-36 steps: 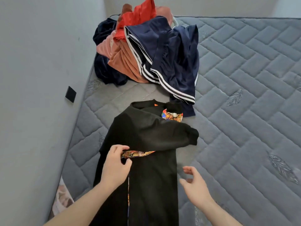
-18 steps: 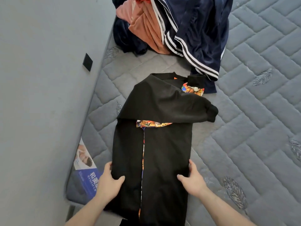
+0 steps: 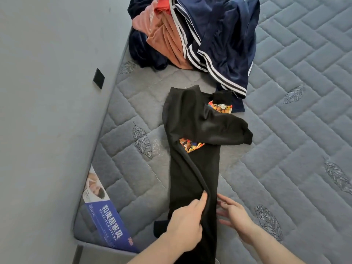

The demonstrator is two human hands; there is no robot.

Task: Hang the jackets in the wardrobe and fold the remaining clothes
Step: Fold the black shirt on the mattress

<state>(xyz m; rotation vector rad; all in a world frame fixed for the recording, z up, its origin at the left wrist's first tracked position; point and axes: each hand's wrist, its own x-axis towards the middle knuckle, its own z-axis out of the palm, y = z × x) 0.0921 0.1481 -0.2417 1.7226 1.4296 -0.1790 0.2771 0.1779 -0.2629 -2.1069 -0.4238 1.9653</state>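
A black sweatshirt point(image 3: 192, 168) with a colourful print lies lengthwise on the grey quilted mattress point(image 3: 285, 149), one sleeve folded across its chest. Its left side is folded over onto the right, making a narrow strip. My left hand point(image 3: 185, 223) grips that folded-over edge near the hem. My right hand point(image 3: 235, 216) lies beside the shirt's right edge with fingers spread and straight, touching the cloth. A pile of clothes point(image 3: 192, 35) sits at the head of the mattress: navy striped garment, orange and red pieces, dark blue velvet.
A grey wall point(image 3: 47, 111) runs along the left edge of the mattress, with a small black square point(image 3: 98, 78) on it. A blue and white label point(image 3: 106, 212) lies at the mattress's near-left corner. The mattress stretches bare to the right.
My left hand has pulled the shirt's left side over to the right, narrowing the garment. My right hand shifted to the shirt's right edge. The camera has tilted further down.
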